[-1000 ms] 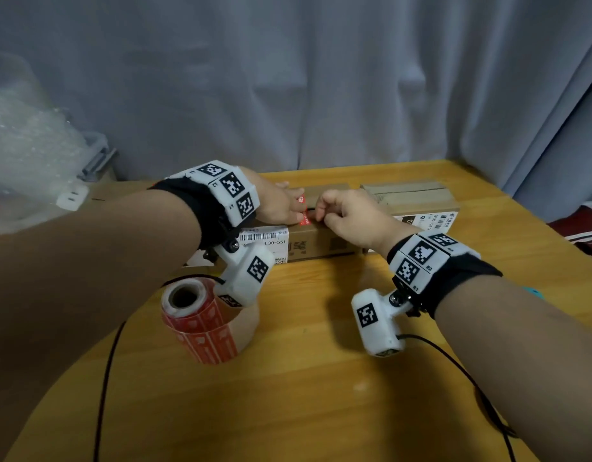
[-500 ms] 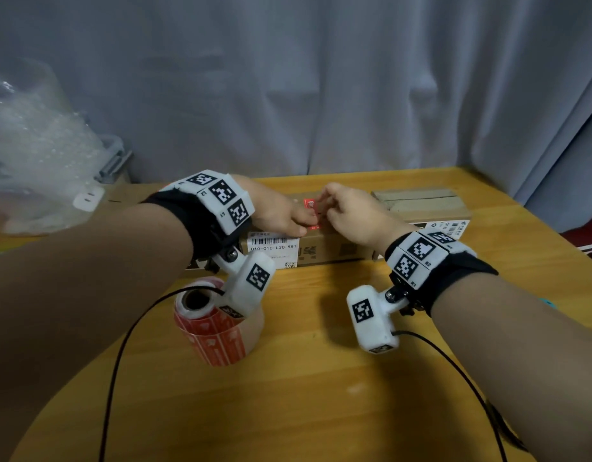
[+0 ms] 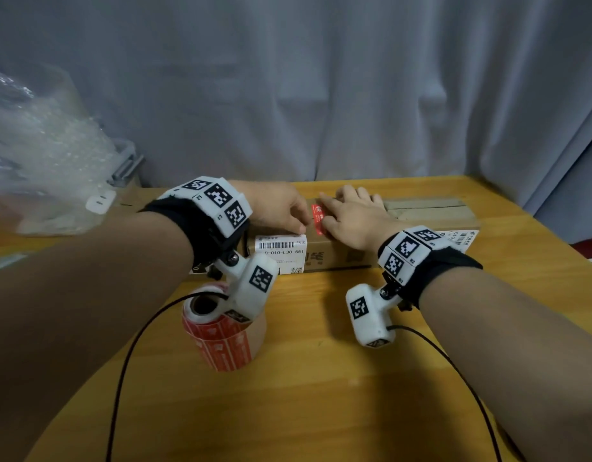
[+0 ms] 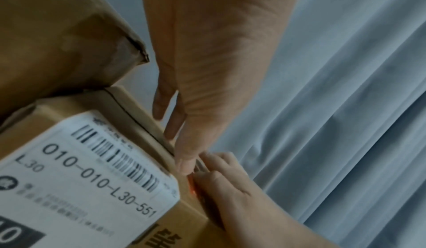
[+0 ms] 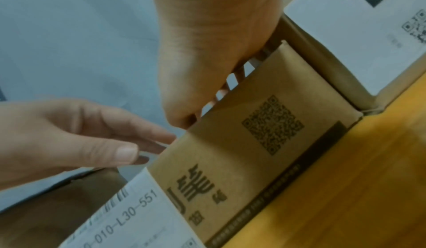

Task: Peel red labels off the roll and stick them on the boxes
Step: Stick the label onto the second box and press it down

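A red label lies on top of the cardboard box, which carries a white barcode sticker. My right hand lies flat on the box top, its thumb along the label's right edge. To the label's left my left hand rests on the box with straight fingers. In the left wrist view the left thumb touches a red sliver of the label beside the right hand. The roll of red labels stands on the table under my left wrist.
A second cardboard box with a white sticker lies to the right of the first one. Bubble wrap is piled at the far left. A grey curtain hangs behind the wooden table. Black cables trail from both wrists.
Both hands pinched the label over the box before. Now the label lies on the box top, the right hand has flattened onto it, and the left fingers have straightened.
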